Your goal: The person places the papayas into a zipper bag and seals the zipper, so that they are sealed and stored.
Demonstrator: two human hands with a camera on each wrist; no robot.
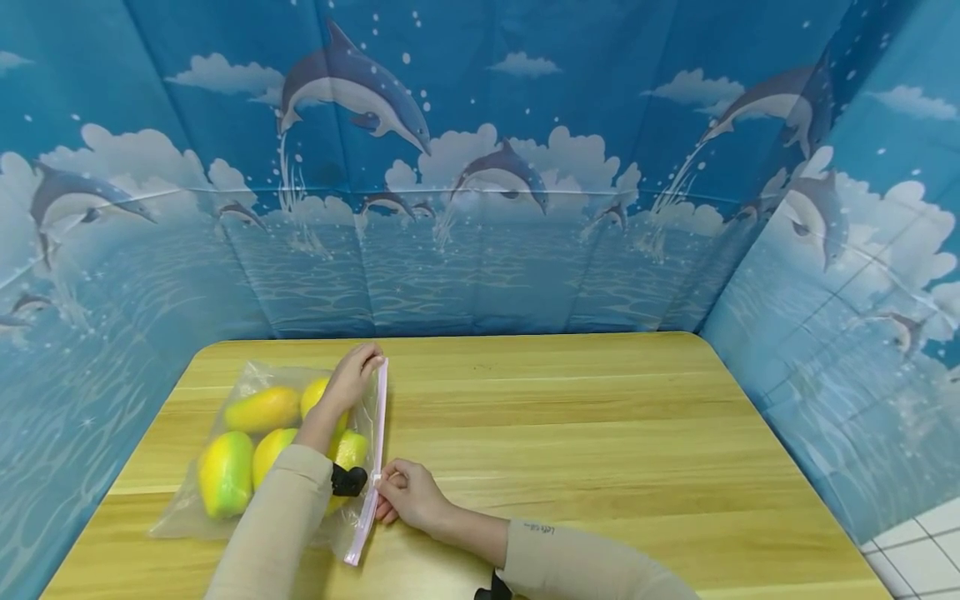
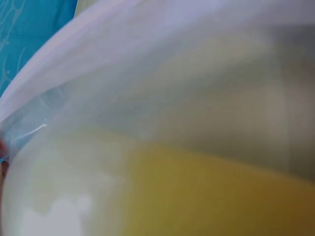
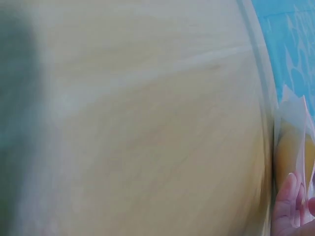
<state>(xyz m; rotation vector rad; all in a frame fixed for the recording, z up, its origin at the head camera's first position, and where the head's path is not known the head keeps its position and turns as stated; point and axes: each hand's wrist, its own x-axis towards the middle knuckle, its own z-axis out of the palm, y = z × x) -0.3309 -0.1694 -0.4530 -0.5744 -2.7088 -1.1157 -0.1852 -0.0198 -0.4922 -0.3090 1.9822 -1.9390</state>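
Observation:
On the left of the table lies a clear zip bag (image 1: 180, 512) with several yellow and green fruits inside, among them mango-like ones (image 1: 262, 409). Its pink-edged zip strip (image 1: 382, 408) runs along the bag's right side. My left hand (image 1: 354, 377) holds the far end of that strip, the forearm crossing over the bag. At the nearer part of the strip, my right hand (image 1: 414, 498) pinches a small white slider (image 1: 377, 478) between thumb and fingers. Blurred plastic and a yellow fruit (image 2: 211, 196) fill the left wrist view.
The wooden table (image 1: 585, 433) extends to the right of the bag. A blue curtain (image 1: 480, 275) printed with dolphins hangs behind and along both sides. White floor tiles (image 1: 918, 554) show at the lower right. Dark wrist-camera mounts (image 1: 348, 481) sit at the cuffs.

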